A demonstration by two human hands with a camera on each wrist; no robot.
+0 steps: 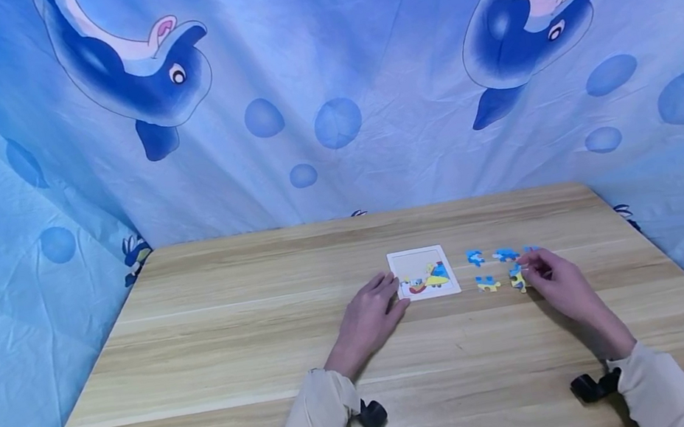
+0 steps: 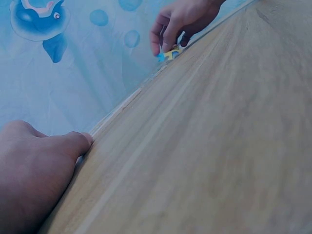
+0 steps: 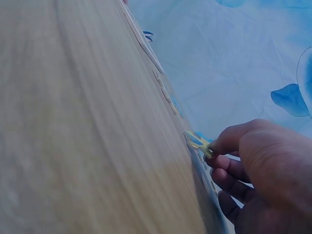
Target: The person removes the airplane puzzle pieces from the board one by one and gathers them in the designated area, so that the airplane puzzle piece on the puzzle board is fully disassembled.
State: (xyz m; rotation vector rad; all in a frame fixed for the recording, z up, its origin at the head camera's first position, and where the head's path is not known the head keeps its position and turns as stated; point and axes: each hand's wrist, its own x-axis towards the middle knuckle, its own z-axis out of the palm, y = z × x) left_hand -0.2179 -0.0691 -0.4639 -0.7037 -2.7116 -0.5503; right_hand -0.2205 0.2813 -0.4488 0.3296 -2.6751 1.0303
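My right hand (image 1: pixel 558 284) pinches a yellow and blue jigsaw puzzle piece (image 3: pixel 199 141) between thumb and forefinger, tilted up off the table in the right wrist view. Fingers of my left hand (image 1: pixel 368 317) rest at the left edge of a white-framed puzzle board (image 1: pixel 419 252). Joined pieces with a cartoon figure in yellow and blue (image 1: pixel 435 276) fill the board's lower part; its upper part is plain. Between the board and my right hand lie loose pieces: a blue one (image 1: pixel 475 257), another blue one (image 1: pixel 505 255) and a yellow-blue one (image 1: pixel 488 283).
Another blue piece (image 1: pixel 530 249) lies behind my right fingers, partly hidden. The wooden table (image 1: pixel 236 350) ends at a blue curtain (image 1: pixel 401 159) printed with dolphins and bubbles. A black wrist camera (image 1: pixel 372 415) sits by the left sleeve, another (image 1: pixel 594 387) by the right.
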